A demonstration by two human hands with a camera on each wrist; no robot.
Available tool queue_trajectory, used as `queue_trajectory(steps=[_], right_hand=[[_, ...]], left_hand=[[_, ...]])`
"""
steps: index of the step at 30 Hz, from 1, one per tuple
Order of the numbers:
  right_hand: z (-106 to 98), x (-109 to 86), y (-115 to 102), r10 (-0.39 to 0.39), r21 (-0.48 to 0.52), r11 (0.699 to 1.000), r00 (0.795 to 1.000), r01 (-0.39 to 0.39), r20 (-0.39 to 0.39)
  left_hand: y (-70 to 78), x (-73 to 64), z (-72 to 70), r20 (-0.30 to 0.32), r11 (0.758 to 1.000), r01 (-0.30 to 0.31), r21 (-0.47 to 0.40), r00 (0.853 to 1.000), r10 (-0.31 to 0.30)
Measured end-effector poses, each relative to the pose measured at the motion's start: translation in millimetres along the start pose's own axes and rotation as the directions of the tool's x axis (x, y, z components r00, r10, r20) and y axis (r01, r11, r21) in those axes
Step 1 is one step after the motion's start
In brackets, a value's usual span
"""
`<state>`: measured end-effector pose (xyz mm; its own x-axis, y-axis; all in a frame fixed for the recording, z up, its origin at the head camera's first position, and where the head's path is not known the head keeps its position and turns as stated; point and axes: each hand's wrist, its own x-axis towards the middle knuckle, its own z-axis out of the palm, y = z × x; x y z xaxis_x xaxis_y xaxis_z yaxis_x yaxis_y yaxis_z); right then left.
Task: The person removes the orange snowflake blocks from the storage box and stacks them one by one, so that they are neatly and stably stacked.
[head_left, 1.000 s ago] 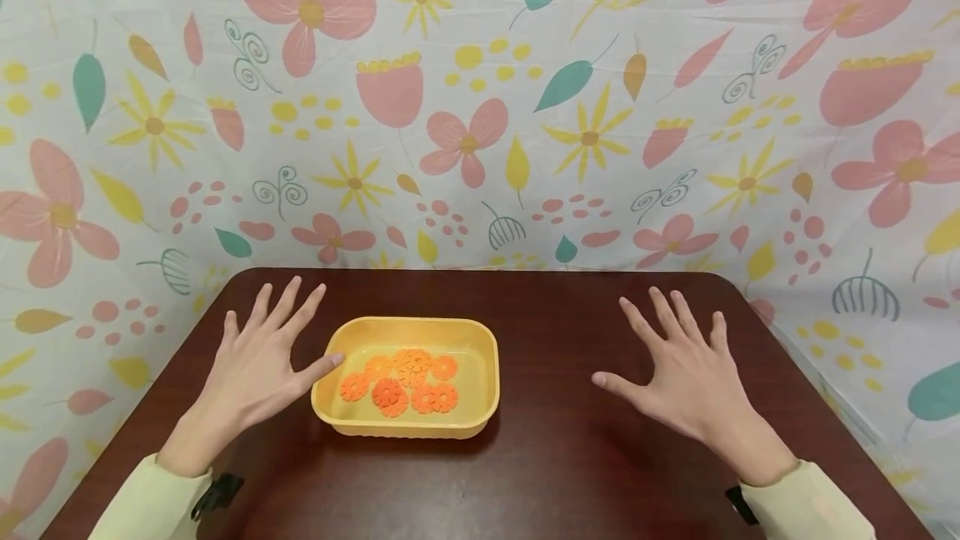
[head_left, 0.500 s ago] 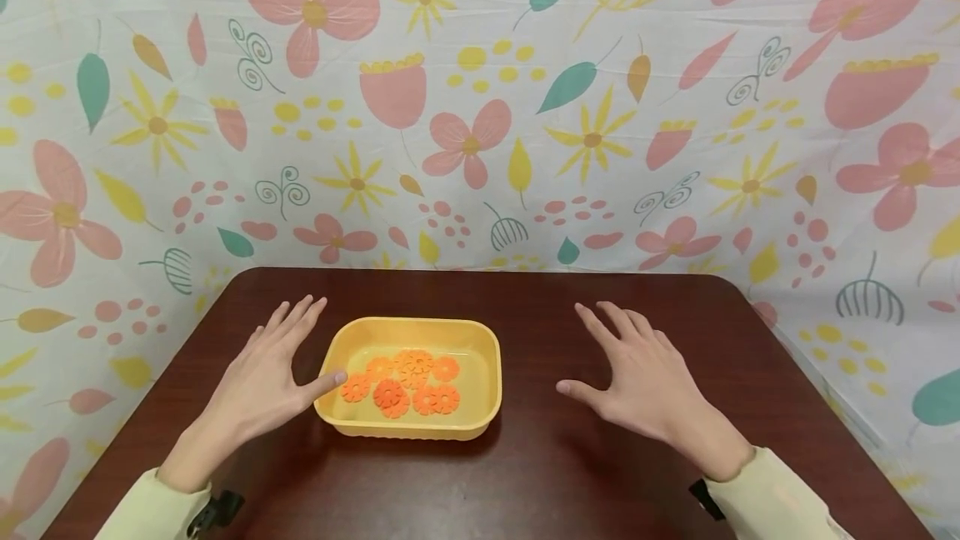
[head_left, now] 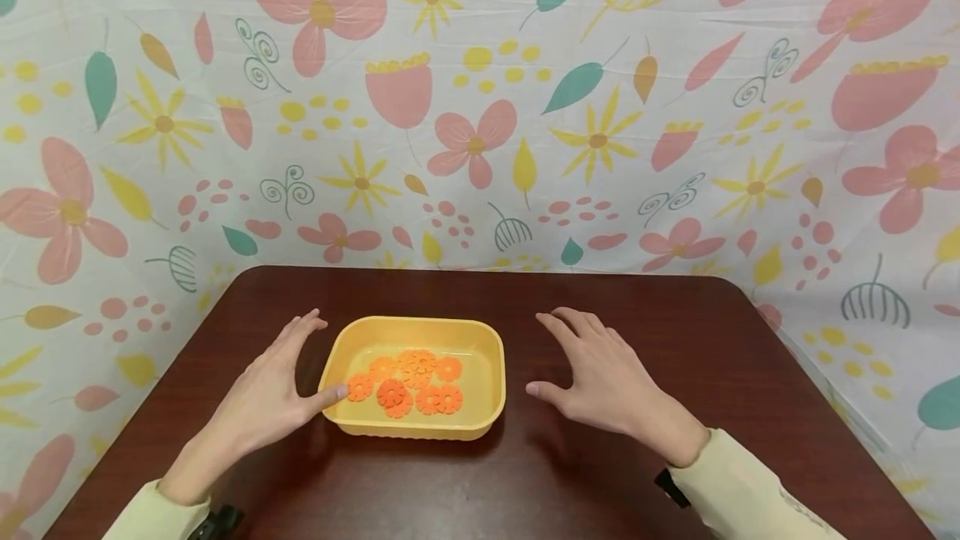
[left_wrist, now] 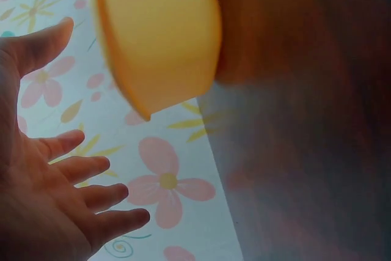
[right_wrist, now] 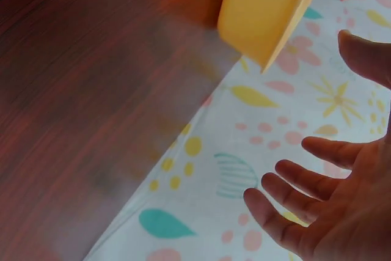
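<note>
A yellow rectangular basin (head_left: 480, 373) stands on the dark brown table, left of the middle. On its bottom lie several orange flower-shaped pieces (head_left: 392, 392), some overlapping. My left hand (head_left: 258, 394) hovers at the basin's left side, thumb over the left rim in the head view; whether it touches cannot be told there. The left wrist view has the hand (left_wrist: 55, 194) apart from the basin wall (left_wrist: 165, 41), fingers spread. To the right of the basin, my right hand (head_left: 607, 377) is held with thumb and fingers apart, a gap from the wall (right_wrist: 266, 10). Neither hand holds anything.
The brown tabletop (head_left: 450, 490) extends around the basin, with rounded far corners. Behind it hangs a white cloth (head_left: 480, 215) printed with flowers and leaves. Dark straps (head_left: 671, 488) show at the cuffs of both pale sleeves (head_left: 750, 473).
My right hand has moved left towards the basin, its fingers bending a little. My left hand has turned slightly and lowered beside the left rim. The basin rests in the same place.
</note>
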<state>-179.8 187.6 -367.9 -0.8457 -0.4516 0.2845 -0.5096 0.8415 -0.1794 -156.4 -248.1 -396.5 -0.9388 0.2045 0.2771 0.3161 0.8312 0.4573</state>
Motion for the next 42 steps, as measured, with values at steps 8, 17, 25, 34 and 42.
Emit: queue_trajectory(steps=[8,17,25,34,42], right_hand=[[5,17.1,-17,-0.093,0.079,0.993,0.995,0.089,0.039],[12,38.5,-38,-0.173,0.166,0.975,0.975,0.149,0.137],[25,55.2,-51,-0.236,0.247,0.953,0.942,0.176,0.237],[39,71.8,-61,-0.27,0.3,0.938,0.906,0.172,0.326],[50,88.7,-63,-0.313,0.329,0.927,0.858,0.181,0.408]], left_hand=[[1.5,-7.4,9.0,0.023,0.999,0.01,-0.049,1.0,-0.009],[-4.7,-11.8,19.7,0.046,0.994,0.007,-0.111,0.999,-0.002],[-7.4,-15.4,26.9,0.067,0.98,-0.003,-0.199,0.998,0.017],[-6.7,-20.0,28.7,0.103,0.955,0.045,-0.292,0.995,-0.016],[-5.2,-22.3,28.9,0.128,0.927,0.098,-0.361,0.99,-0.055]])
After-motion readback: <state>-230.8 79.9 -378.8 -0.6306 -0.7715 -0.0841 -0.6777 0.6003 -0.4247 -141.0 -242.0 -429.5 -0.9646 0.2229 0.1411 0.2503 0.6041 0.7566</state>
